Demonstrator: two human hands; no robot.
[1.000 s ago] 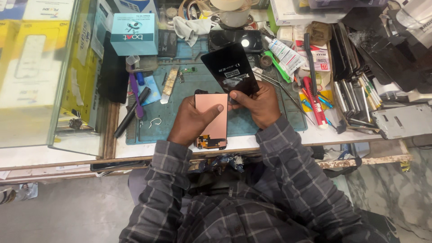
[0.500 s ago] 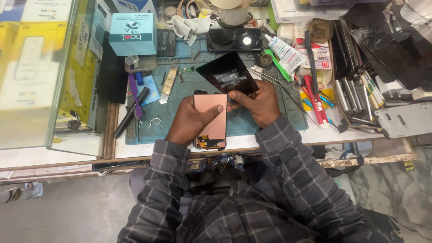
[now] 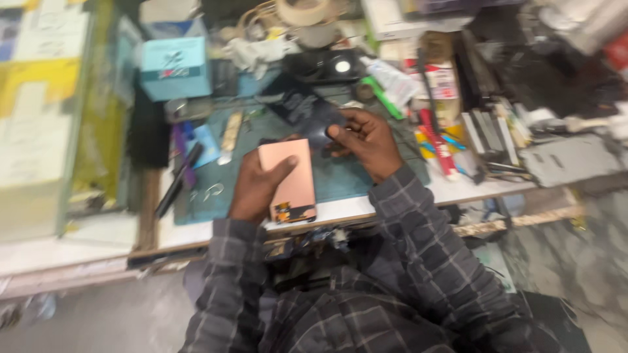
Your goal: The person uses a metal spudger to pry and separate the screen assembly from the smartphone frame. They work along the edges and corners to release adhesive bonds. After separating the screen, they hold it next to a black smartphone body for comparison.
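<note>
A: Item one, as we log it: a flat rectangular panel (image 3: 288, 178), copper-pink on its upturned face, with a small dark and orange patch at its near end. Location?

B: Over the near edge of the green mat (image 3: 340, 180) on the worktop (image 3: 458, 191). Our left hand (image 3: 256, 186) grips it from the left, thumb pressed across its face.

A: Item two: a thin dark glossy sheet (image 3: 307, 112), tilted, blurred.

B: Our right hand (image 3: 369, 140) pinches its near corner between thumb and fingers; it lies just beyond the panel.

A: Containers?

B: One light blue box (image 3: 175, 67), closed, at the far left of the mat; we cannot tell its contents. A roll of tape (image 3: 302, 10) sits beyond it
</note>
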